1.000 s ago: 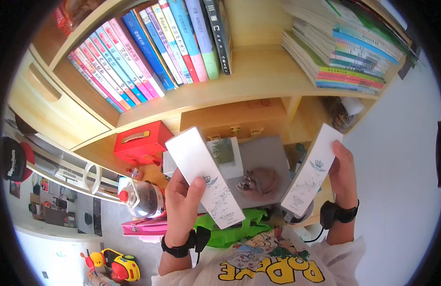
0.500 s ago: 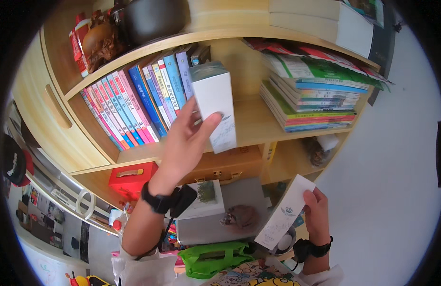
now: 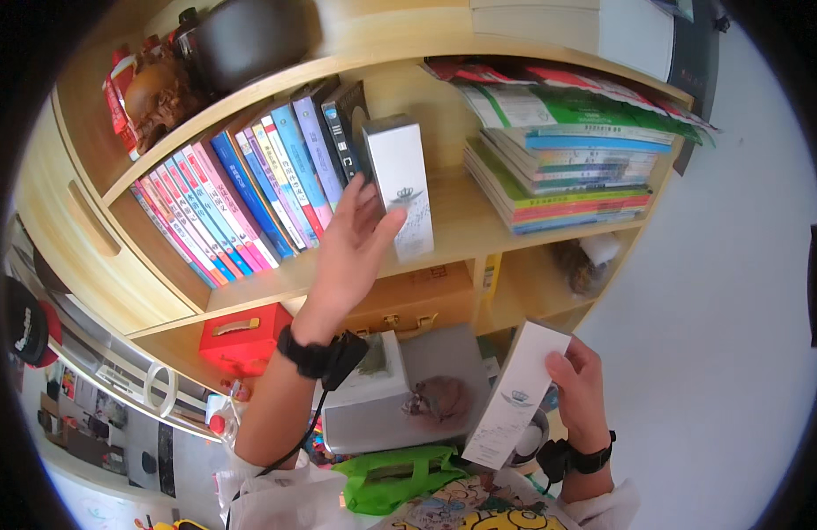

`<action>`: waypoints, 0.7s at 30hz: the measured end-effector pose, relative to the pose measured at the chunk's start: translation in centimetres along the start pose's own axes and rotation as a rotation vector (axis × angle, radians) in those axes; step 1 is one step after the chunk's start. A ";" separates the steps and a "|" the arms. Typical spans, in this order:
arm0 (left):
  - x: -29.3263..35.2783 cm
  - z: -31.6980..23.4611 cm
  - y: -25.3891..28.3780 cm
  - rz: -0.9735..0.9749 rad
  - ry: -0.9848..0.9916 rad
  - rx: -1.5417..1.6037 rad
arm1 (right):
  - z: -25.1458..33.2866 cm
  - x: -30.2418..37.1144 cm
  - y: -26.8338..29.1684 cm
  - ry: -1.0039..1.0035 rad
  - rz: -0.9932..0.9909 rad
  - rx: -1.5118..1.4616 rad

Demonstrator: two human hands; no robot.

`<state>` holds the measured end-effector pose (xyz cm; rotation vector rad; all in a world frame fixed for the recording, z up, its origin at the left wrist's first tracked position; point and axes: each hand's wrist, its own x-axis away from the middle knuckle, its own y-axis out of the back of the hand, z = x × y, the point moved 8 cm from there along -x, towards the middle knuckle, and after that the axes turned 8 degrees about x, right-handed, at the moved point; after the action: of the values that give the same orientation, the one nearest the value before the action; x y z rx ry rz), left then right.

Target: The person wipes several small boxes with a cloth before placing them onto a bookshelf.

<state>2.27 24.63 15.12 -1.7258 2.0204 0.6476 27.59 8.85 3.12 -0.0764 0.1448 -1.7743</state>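
A tall white box (image 3: 404,190) with a small crown print stands upright on the middle shelf, just right of a black book (image 3: 345,124). My left hand (image 3: 351,247) is at the box's lower left side, fingers spread and the thumb in front of its face; whether it still touches is hard to tell. A similar white box (image 3: 519,397) tilts in my right hand (image 3: 578,389), with the thumb on its front near the upper right edge. Both wrists wear black bands.
Upright books (image 3: 223,208) fill the shelf's left part; stacked books and magazines (image 3: 576,168) lie on its right. Below are a red box (image 3: 245,340), a brown case (image 3: 408,300) and a grey box (image 3: 444,353). A green bag (image 3: 400,477) hangs near my body.
The left white box has moved back and now stands on the shelf by the black book. My left hand's fingers have loosened around it. The right hand keeps its box, lowered slightly in view.
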 end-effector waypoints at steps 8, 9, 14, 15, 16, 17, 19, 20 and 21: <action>19.5 1.1 -5.7 0.308 0.802 0.775 | 1.0 -1.3 -6.8 -0.035 0.284 -0.118; 20.9 0.7 -7.9 0.376 0.926 1.049 | 1.2 -1.5 -8.0 -0.048 0.340 -0.139; 23.9 2.3 -7.3 0.231 1.064 1.173 | -2.0 -2.8 -10.6 -0.119 0.383 -0.295; 24.1 3.2 -6.4 0.119 1.138 1.025 | -2.6 -2.6 -10.7 -0.129 0.395 -0.290; 24.0 3.1 -6.0 -0.013 1.169 1.018 | -1.7 -2.4 -9.8 0.166 0.302 0.243; 23.9 3.0 -5.7 -0.032 1.167 1.020 | -0.7 -1.4 -9.8 0.468 0.192 0.765; 23.7 2.9 -4.6 -0.093 1.129 1.074 | -2.4 0.9 -11.3 0.633 0.242 1.048; 23.5 2.7 -4.7 -0.086 1.131 1.079 | -4.0 2.0 -11.6 0.639 0.326 1.121; 23.3 2.7 -4.5 -0.112 1.113 1.083 | -5.6 2.7 -12.1 0.641 0.417 1.189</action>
<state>3.12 6.98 -0.98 -1.4654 2.0721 -1.5088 14.56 9.01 -0.82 1.2806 -0.4207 -1.1763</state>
